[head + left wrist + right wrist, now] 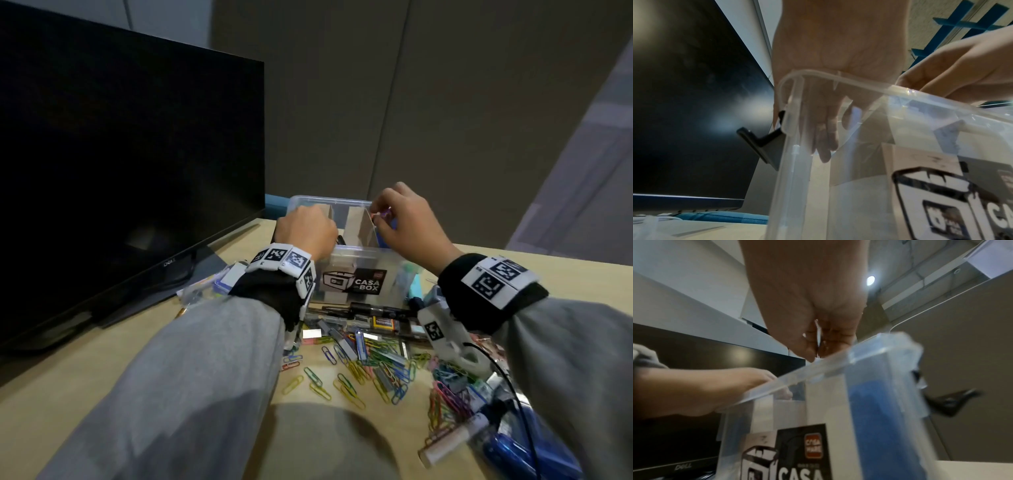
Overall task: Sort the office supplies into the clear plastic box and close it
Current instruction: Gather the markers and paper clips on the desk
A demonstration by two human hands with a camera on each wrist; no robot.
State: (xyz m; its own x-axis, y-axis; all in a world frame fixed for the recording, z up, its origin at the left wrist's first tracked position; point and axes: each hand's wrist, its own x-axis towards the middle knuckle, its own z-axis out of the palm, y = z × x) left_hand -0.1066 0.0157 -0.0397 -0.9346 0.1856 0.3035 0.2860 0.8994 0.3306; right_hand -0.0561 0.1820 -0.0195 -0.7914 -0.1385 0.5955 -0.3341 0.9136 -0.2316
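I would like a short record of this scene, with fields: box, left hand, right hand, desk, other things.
box: clear plastic box, open, no lid on it, cardboard dividers inside
left hand: left hand reaches down into the left part of the box, fingers straight
right hand: right hand over the right part, pinching a small purple item
desk: many coloured paper clips loose in front of the box, plus pens
other things: dark monitor to the left

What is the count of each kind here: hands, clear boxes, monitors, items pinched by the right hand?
Hands: 2 (left hand, right hand)
Clear box: 1
Monitor: 1
Purple item, pinched: 1
Total: 5
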